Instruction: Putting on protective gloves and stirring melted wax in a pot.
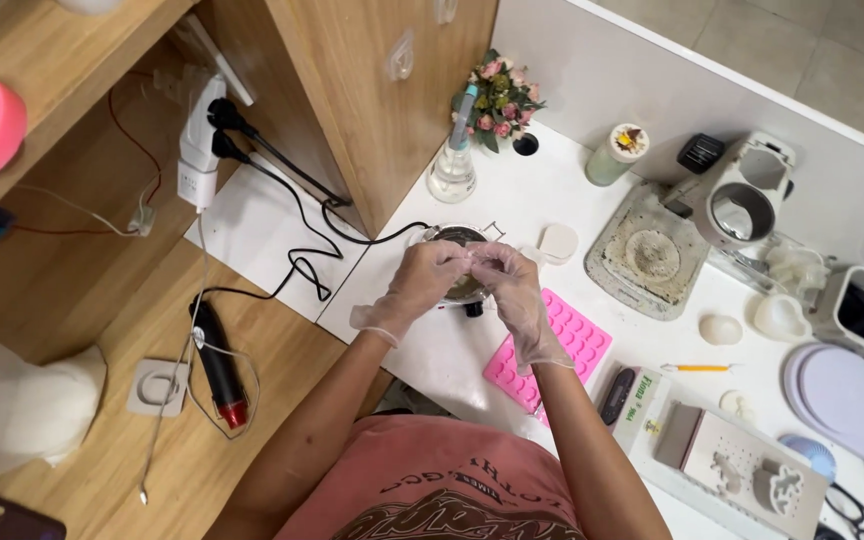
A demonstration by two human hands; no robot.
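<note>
- Between the gloved fingertips [472, 262], above the small metal pot [460, 240], something very small is pinched; it is too tiny and too covered by the gloves to tell what it is.
- The left hand [420, 290] and the right hand [514, 292] meet fingertip to fingertip, fingers curled close together; whether they clamp the small thing firmly or only worry at it, I cannot tell.
- The thing sits right at the meeting point of both hands, directly over the pot's dark contents, not down on the white table [552, 195].
- Risk, as I judge it: thin slippery gloves on so small a piece could let it drop into the pot, where it would be hard to fish out.
- Risk: the pot stands just under the wrists, so a lowered hand could knock it and spill onto the pink silicone mould [562, 345] just beside the right forearm.
- Farther out, the black cord [302, 215] trails from the pot towards the white power strip [197, 150]; a snagged elbow could tug the pot off its spot.
- The clear bottle [452, 170] near the pot stands upright and could topple if bumped.
</note>
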